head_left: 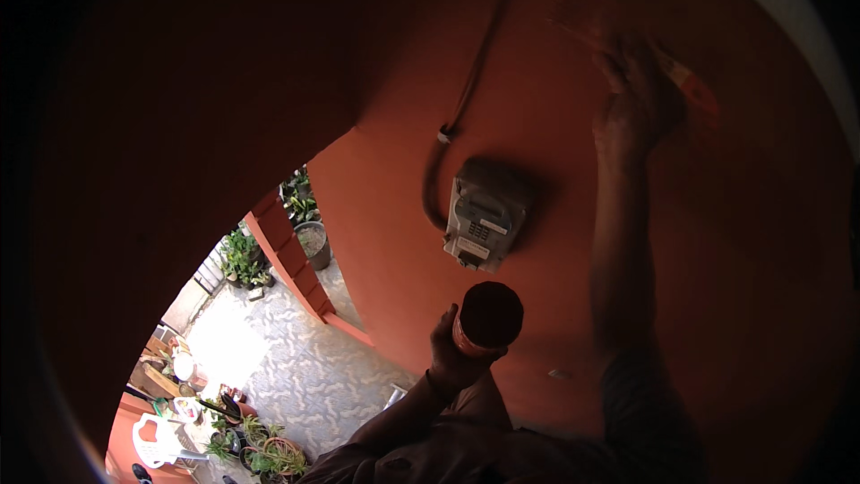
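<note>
My right hand [632,99] is raised at the upper right, closed on a paintbrush [690,81] with an orange handle, its bristles on or close to the red wall [564,90]; the brush head is dim and blurred. Low in the middle, my left hand [452,350] grips a round red container [488,314], open at the top and dark inside. Just above it, a grey wall-mounted box with a keypad and handset [484,220] is fixed to the wall, with a curved conduit [433,175] running up from it.
Down at the left lie a patterned tiled floor [305,350], potted plants [269,448], a white plastic chair [157,439] and assorted boards and buckets [170,372]. A red railing [287,260] stands beside more pots [313,237]. A dark red overhang [206,99] fills the upper left.
</note>
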The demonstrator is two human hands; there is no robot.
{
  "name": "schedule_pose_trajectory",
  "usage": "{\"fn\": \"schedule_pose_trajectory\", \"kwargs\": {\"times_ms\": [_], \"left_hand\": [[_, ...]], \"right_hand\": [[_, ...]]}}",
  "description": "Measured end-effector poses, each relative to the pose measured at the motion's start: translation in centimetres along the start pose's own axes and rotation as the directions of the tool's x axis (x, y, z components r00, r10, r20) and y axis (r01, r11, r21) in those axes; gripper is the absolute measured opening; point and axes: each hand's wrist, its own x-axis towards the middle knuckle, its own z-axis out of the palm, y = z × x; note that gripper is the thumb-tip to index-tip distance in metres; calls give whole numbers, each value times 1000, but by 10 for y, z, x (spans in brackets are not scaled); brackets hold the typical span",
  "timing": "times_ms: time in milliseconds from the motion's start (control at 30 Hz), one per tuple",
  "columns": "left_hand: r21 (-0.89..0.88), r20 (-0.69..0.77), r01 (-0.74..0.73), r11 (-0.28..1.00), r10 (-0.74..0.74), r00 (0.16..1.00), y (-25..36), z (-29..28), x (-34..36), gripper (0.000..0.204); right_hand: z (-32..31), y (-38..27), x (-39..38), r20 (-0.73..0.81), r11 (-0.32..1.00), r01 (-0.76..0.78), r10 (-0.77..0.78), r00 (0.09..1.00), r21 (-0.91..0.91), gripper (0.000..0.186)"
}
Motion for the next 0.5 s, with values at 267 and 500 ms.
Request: {"fn": "schedule_pose_trajectory", "kwargs": {"times_ms": [267, 500], "left_hand": [[-60, 27, 126, 990, -124, 992, 18, 5, -4, 67], [-439, -15, 186, 879, -214, 977, 14, -4, -2, 72]], "right_hand": [[18, 17, 17, 13, 996, -9, 10, 1000, -93, 15], [13, 13, 10, 9, 964, 216, -217, 976, -153, 14]]}}
